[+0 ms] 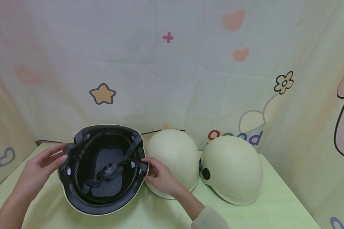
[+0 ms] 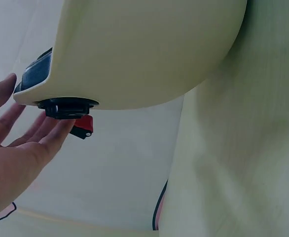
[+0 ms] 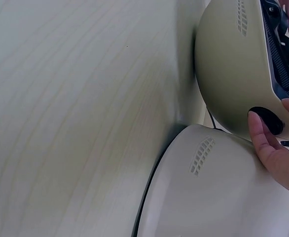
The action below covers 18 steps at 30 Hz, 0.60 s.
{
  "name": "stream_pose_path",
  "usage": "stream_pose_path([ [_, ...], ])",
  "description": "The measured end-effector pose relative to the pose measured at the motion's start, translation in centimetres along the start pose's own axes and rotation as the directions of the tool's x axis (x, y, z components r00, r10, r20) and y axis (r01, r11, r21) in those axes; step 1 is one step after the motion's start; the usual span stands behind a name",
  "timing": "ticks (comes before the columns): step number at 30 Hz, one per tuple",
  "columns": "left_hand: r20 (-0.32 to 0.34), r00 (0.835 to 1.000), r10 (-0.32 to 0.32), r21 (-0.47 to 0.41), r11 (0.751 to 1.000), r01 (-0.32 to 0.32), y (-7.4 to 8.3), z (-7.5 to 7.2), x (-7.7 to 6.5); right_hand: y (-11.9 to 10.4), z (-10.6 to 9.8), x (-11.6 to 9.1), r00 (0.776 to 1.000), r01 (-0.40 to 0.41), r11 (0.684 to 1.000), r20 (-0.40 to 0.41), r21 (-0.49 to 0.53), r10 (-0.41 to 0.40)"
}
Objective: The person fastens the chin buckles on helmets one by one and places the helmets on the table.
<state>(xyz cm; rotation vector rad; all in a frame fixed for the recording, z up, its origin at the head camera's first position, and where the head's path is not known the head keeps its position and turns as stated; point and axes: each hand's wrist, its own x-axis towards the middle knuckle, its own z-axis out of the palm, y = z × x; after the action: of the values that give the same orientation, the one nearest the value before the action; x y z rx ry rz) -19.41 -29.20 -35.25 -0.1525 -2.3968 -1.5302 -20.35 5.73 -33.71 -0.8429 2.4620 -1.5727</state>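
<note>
An upturned cream helmet (image 1: pixel 103 210) lies on its shell at the left of the head view, its black padded inside and dark straps (image 1: pixel 132 148) facing up. My left hand (image 1: pixel 35 173) grips its left edge, thumb at the rim and fingers near a black round fitting (image 2: pixel 68 107) on the shell. At the opposite edge, my right hand (image 1: pixel 164 179) pinches the rim beside a strap, with a finger at another black fitting (image 3: pixel 267 118). A clear-looking buckle (image 1: pixel 110 171) rests inside the helmet. Close to my right hand stands a second cream helmet (image 1: pixel 175 156), dome up.
A third cream helmet (image 1: pixel 235 171) stands dome up at the right, beside the second. All are on a pale green table (image 1: pixel 278 203). Behind hangs a patterned cloth backdrop (image 1: pixel 149 95), with cloth walls at both sides. A red and black piece (image 2: pixel 84 127) shows beneath the left fitting.
</note>
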Motion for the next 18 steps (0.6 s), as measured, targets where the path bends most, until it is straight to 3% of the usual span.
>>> stream_pose_path([
  [6,-0.023,1.000,0.014,-0.040,0.999,-0.015,0.5,-0.1,0.3,2.4,0.3,0.8,1.000,0.003,1.000,-0.006,-0.010,-0.003],
  [10,0.019,1.000,0.014,-0.043,0.999,-0.013,0.0,-0.2,0.7,1.2,0.2,0.4,1.000,0.001,1.000,-0.005,-0.013,-0.001],
  [13,0.054,0.999,0.007,-0.030,1.000,-0.006,-0.4,-0.2,0.8,1.5,0.3,0.5,1.000,-0.002,1.000,-0.004,-0.014,0.002],
  [18,0.011,0.999,0.040,-0.042,0.998,-0.040,-0.2,-0.2,0.8,2.9,0.3,0.9,1.000,0.003,1.000,-0.009,-0.020,-0.003],
])
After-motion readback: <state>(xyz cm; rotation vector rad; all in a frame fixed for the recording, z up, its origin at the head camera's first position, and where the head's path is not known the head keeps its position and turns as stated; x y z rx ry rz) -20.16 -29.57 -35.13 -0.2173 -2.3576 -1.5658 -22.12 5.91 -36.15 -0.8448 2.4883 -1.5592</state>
